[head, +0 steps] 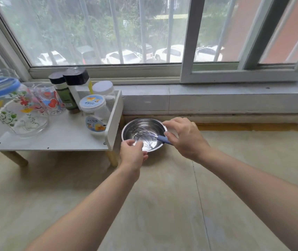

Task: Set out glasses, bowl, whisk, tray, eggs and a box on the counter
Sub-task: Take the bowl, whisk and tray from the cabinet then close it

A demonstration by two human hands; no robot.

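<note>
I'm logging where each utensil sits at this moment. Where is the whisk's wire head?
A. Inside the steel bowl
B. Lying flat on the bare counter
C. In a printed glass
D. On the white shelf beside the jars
A: the whisk has its wires down inside the steel bowl, its blue handle over the rim at the right hand.

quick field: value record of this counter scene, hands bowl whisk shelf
bowl: steel, on the counter beside the shelf's right end
whisk: wires inside the bowl, blue handle over the right rim
left hand: at the bowl's near rim
right hand: at the far right rim, over the whisk handle
shelf: low, white, holds printed glasses, jars and bottles
eggs, tray, box: not in view
</note>
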